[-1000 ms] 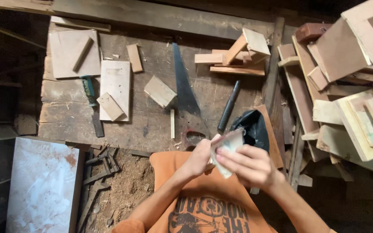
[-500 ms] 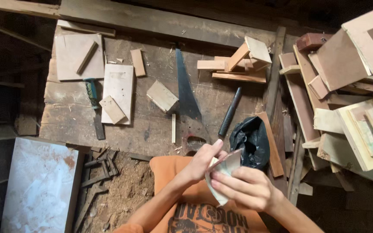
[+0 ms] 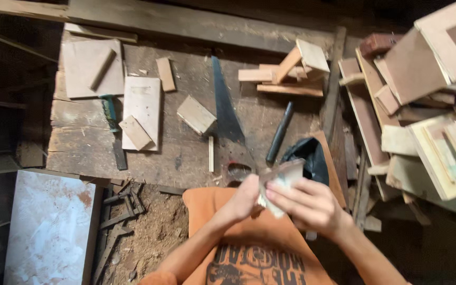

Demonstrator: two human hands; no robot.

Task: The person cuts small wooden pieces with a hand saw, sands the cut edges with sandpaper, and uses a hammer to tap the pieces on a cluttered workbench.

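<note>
- Fingers (image 3: 291,196) of the right hand (image 3: 307,207) were curled over the near face of a small pale wooden piece (image 3: 282,179), pinching it from the right side, with the thumb hidden behind the knuckles.
- On the other side, the left hand (image 3: 244,199) pressed against the same piece, its fingers held together and flat along the wood; the picture was blurred there, so the exact grip could not be told.
- That piece was held in the air between both hands, just above the person's orange shirt (image 3: 254,248) and in front of the near edge of the workbench (image 3: 186,158).
- Just beyond the hands, a handsaw (image 3: 225,116) lay on the bench with its blade pointing away and its handle nearest the hands.
- Right of the saw lay a dark rod-like tool (image 3: 279,132), slanted, and near it a black cloth or bag (image 3: 310,155), partly behind the right hand.
- A square wooden block (image 3: 196,114) sat left of the saw blade, with a thin pale stick (image 3: 211,154) lying close by.
- Farther left, a pale board (image 3: 142,108) carried a smaller offcut (image 3: 135,132), and a green-handled tool (image 3: 110,113) lay just beside it.
- At the far side of the bench stood a small cluster of wooden strips and blocks (image 3: 288,71).
- A heap of boards and panels (image 3: 423,105) filled the right side of the view.
- Below the bench on the left lay a white sheet (image 3: 48,227), with sawdust (image 3: 157,232) on the ground beside it.
</note>
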